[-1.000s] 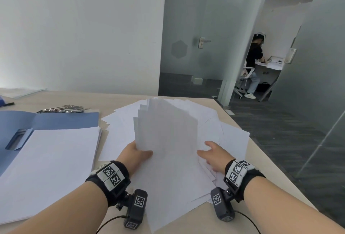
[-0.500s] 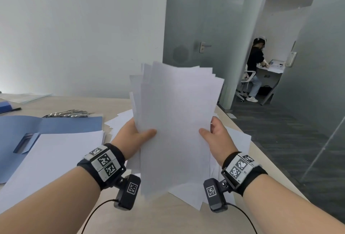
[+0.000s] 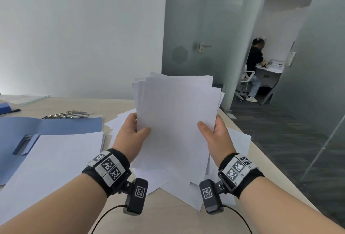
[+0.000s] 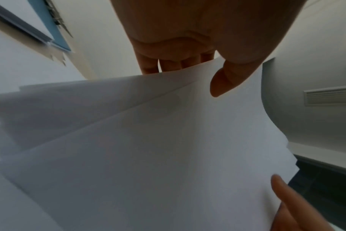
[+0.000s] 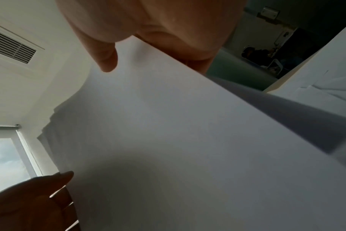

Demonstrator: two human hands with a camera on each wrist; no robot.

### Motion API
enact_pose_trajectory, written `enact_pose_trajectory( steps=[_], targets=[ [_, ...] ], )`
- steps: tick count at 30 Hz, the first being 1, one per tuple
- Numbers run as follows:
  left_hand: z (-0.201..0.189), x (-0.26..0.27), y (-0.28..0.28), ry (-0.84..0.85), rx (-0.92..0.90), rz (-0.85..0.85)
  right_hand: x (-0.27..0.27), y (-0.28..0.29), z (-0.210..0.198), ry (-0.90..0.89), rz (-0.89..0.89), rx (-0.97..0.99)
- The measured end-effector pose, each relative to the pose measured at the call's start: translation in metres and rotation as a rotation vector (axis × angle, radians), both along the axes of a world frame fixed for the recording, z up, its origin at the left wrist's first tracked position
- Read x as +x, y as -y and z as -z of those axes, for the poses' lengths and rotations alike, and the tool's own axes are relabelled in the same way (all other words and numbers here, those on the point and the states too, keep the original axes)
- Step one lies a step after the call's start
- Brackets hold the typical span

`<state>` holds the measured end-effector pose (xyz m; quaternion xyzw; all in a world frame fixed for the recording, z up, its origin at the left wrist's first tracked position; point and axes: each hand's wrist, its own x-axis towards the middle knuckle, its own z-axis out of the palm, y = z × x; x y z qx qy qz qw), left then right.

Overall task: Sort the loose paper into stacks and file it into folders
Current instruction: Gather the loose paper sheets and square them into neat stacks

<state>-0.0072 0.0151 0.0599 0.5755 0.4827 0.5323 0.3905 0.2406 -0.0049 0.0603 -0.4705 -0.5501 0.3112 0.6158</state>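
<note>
I hold a bundle of white sheets (image 3: 175,118) upright above the table, its top edges fanned and uneven. My left hand (image 3: 133,133) grips its left edge, thumb in front and fingers behind. My right hand (image 3: 214,134) grips the right edge the same way. The left wrist view shows the bundle (image 4: 168,148) under my left thumb (image 4: 225,81), and the right wrist view shows the sheets (image 5: 178,140) under my right thumb (image 5: 107,59). More loose paper (image 3: 179,189) lies on the table beneath. An open blue folder (image 3: 46,127) at the left carries a neat white stack (image 3: 52,164).
The pale wooden table (image 3: 168,218) ends at the right over dark carpet. Metal clips (image 3: 69,115) lie behind the folder, with more papers (image 3: 24,98) and a pen (image 3: 11,111) at the far left. Another person (image 3: 254,69) sits at a desk beyond a glass partition.
Both hands lifted the bundle off the loose pile and stood it upright; over the last half second it has dropped a little lower, with its edges more even.
</note>
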Motion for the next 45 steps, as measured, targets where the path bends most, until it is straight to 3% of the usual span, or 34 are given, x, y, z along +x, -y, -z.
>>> enact_pose_trajectory(
  steps=[16,27,32,45],
  targets=[
    [0.025,0.009,0.011,-0.054,-0.036,0.052,-0.001,-0.001,0.016,-0.14,-0.037,-0.026],
    [0.027,0.013,0.009,0.043,-0.058,0.08,-0.004,0.0,0.016,-0.237,-0.025,-0.153],
    [0.032,0.002,0.009,0.081,-0.067,0.078,-0.001,0.007,0.018,-0.197,-0.082,-0.14],
    [-0.045,0.008,0.0,0.06,0.18,0.102,-0.005,-0.004,-0.047,-0.157,0.046,0.039]
  ],
)
